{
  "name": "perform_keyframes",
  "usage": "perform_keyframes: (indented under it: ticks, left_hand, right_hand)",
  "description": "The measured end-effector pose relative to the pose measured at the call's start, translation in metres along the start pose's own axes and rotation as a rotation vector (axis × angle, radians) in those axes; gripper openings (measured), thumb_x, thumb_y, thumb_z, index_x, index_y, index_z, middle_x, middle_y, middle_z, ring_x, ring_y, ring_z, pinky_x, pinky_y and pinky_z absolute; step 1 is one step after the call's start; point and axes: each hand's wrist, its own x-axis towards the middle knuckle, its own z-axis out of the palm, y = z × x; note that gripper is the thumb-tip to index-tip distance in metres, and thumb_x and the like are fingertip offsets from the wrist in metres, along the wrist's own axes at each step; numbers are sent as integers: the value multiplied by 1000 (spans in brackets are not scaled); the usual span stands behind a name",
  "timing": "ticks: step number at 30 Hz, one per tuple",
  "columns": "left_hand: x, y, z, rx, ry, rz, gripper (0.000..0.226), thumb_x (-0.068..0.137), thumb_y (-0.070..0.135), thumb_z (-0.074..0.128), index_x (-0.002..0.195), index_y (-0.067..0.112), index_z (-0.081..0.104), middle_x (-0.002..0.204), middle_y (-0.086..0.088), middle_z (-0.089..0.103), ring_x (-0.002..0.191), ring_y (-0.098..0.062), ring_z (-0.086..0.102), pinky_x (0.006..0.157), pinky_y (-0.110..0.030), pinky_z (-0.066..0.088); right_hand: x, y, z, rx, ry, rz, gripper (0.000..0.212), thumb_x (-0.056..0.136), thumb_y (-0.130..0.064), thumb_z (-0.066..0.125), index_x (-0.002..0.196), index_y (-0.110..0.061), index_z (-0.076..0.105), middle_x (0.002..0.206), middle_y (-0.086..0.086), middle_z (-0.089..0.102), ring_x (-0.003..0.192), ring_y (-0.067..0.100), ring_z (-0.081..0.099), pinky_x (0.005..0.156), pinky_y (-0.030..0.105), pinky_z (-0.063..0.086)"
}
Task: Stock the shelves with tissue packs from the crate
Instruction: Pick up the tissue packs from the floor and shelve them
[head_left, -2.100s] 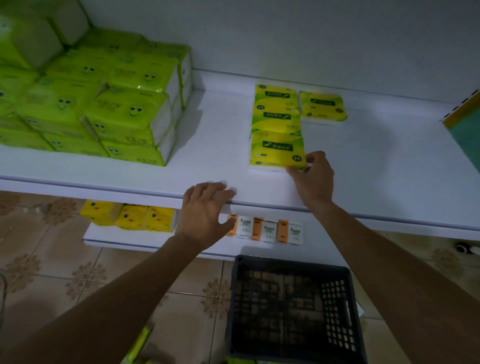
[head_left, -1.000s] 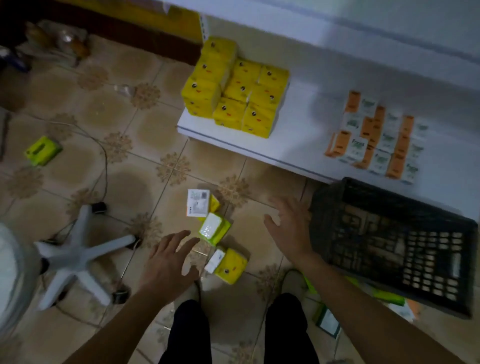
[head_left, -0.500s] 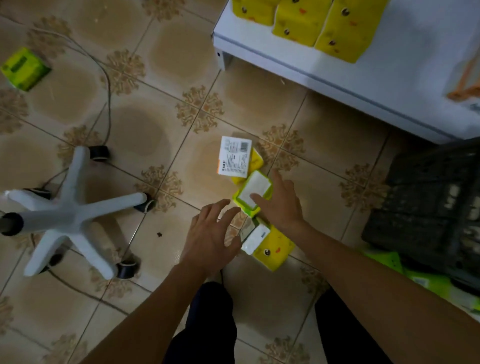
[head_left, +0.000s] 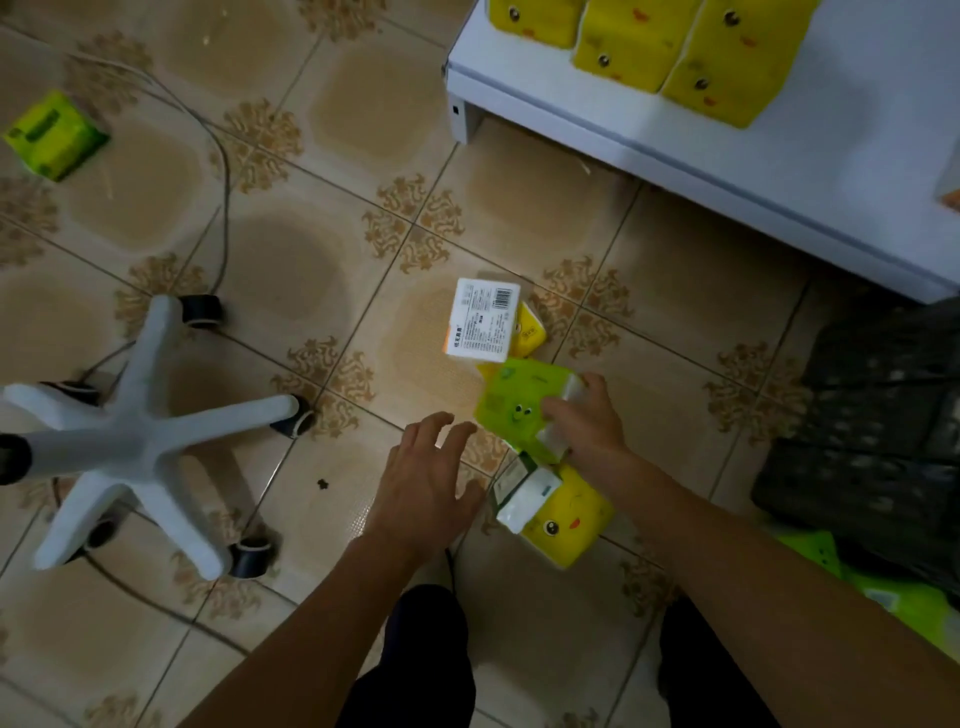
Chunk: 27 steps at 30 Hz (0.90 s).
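Observation:
Several tissue packs lie loose on the tiled floor. My right hand (head_left: 587, 421) grips a green pack with a smiley face (head_left: 511, 402), tilted up off the floor. Beside it my left hand (head_left: 423, 483) hovers with fingers spread, holding nothing. A yellow pack with a face (head_left: 563, 525) lies just below the green one. A white pack with a barcode (head_left: 483, 319) rests above, partly over a small yellow pack (head_left: 530, 332). The dark crate (head_left: 878, 426) stands at the right. More yellow packs (head_left: 685, 47) sit on the low white shelf (head_left: 675, 171).
A white five-legged chair base on castors (head_left: 130, 441) stands to the left, with a cable (head_left: 223, 171) trailing across the tiles. A lone green pack (head_left: 54, 135) lies far left. More green packs (head_left: 883, 592) show beneath the crate. My knees are at the bottom.
I turned from the upper shelf down to the floor. My right hand reached the green pack and has now gripped and tipped it up. The left hand stayed close beside it.

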Motion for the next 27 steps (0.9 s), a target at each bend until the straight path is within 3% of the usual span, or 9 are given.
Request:
perform_keyframes:
  ticks: [2,4,7,12,15,19,21,24,27]
  left_hand:
    - [-6,10,-13,-61,0,-68,77,69,52,38,133,10,45,129,-17,49,115,-36,48,91,-43,42]
    - [-8,27,-34,-157,-7,-144,90,66,57,46,142,11,30,135,-15,42,121,-32,43,97,-42,38]
    - [-12,62,-79,-275,1,-74,104,62,61,55,146,11,19,135,-15,40,118,-31,46,93,-43,44]
    - [-18,140,-180,-313,22,71,106,65,41,78,147,18,15,142,-13,31,118,-33,48,85,-40,49]
    - [-17,189,-262,-294,70,158,103,61,43,76,146,24,20,144,-12,28,124,-32,42,93,-36,43]
    - [-20,242,-377,-279,259,331,89,59,45,64,141,29,31,141,-17,34,122,-37,46,92,-43,47]
    - [-27,261,-429,-299,315,420,84,62,47,65,137,31,33,140,-19,37,123,-37,45,92,-46,47]
    - [-41,280,-493,-294,383,520,83,63,57,59,136,18,43,133,-20,44,119,-37,48,97,-43,44]
    - [-61,289,-543,-265,466,600,81,63,59,57,133,19,47,127,-18,48,115,-32,50,95,-29,39]
  right_hand:
    - [-22,-4,-19,113,-113,37,55,70,-21,62,122,-28,44,114,6,59,100,31,59,75,46,54]
    - [-52,-16,-41,181,-223,75,46,78,-8,56,119,-27,47,114,5,57,96,29,59,60,34,50]
    - [-99,-43,-73,216,-331,73,39,75,-2,53,103,-27,50,99,5,58,80,23,58,53,27,45]
    - [-188,-132,-145,295,-352,-31,51,55,-11,52,103,-29,54,98,2,62,84,22,59,69,34,48]
    - [-246,-200,-191,361,-310,-152,64,52,-14,56,114,-26,53,108,9,63,88,28,59,71,35,49]
    - [-336,-292,-242,371,-227,-364,43,68,-6,53,105,-28,52,96,2,59,76,21,57,63,30,47]
    - [-376,-326,-258,364,-163,-465,48,83,1,46,114,-36,48,95,-2,59,75,21,56,64,31,46]
    - [-436,-356,-267,347,-23,-643,60,93,-3,44,139,-40,32,114,0,57,81,18,59,65,35,52]
    - [-488,-369,-267,282,57,-835,72,88,-21,61,146,-38,21,136,-7,47,94,9,62,75,35,56]
